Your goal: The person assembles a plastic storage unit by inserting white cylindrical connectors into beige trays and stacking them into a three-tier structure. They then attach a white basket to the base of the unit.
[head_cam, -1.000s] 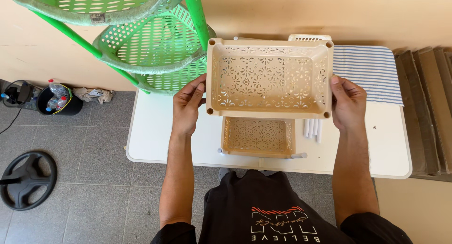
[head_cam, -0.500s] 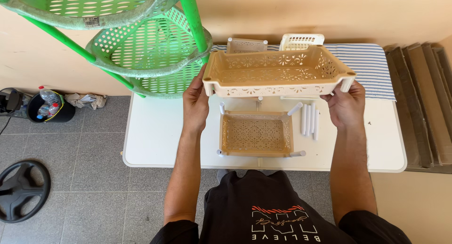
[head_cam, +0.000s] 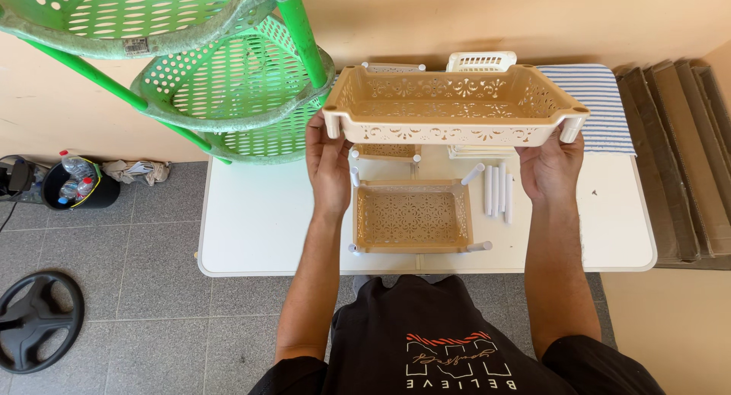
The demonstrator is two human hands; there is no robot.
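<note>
We have the beige lattice basket (head_cam: 454, 105) up in the air, level, open side up, above the middle of the white table (head_cam: 259, 220). Left hand (head_cam: 329, 163) grips its left end, right hand (head_cam: 550, 165) grips the right end; fingers of both are curled under the rim near the corner sockets.

Status as we read it:
- One smaller-looking beige basket (head_cam: 412, 216) sits flat on the table right below the held one, with short white posts at its near corners. Looks like the base tier, already set.
- Held basket is not yet seated on anything; clear gap between it and the base tier.
- Loose white tubes (head_cam: 498, 189) lie side by side just right of the base basket, unused so far.
- More tray parts at the back: another beige tray (head_cam: 384, 150) and a white basket (head_cam: 480, 60), partly hidden behind the held one. Can't tell how many.

So roughly early stage: one tier down, one in hand, posts and remaining trays left.

Around: green plastic rack (head_cam: 228, 90) at left, striped cloth (head_cam: 598, 98) on the table's far right, folded cardboard (head_cam: 681, 151) beyond it.
</note>
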